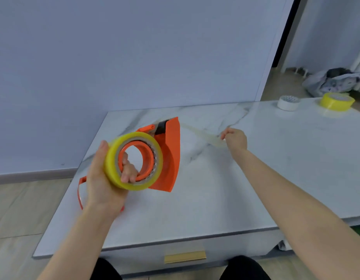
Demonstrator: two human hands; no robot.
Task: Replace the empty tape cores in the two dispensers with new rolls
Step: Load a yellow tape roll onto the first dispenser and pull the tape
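Left hand (pixel 102 184), over the table's (pixel 195 209) left edge, grips the dispenser (pixel 169 154), fingers curled through its mounted roll (pixel 134 160). The strip (pixel 199 134) runs from the cutter rightward to the right hand (pixel 234 139), which pinches its end. At the far right edge: white roll (pixel 288 103), spare roll (pixel 337 102).

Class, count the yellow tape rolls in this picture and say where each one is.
2. One yellow roll sits on the orange dispenser held by the left hand; the other yellow roll lies at the table's far right, beside a white roll. More may lie outside the view.
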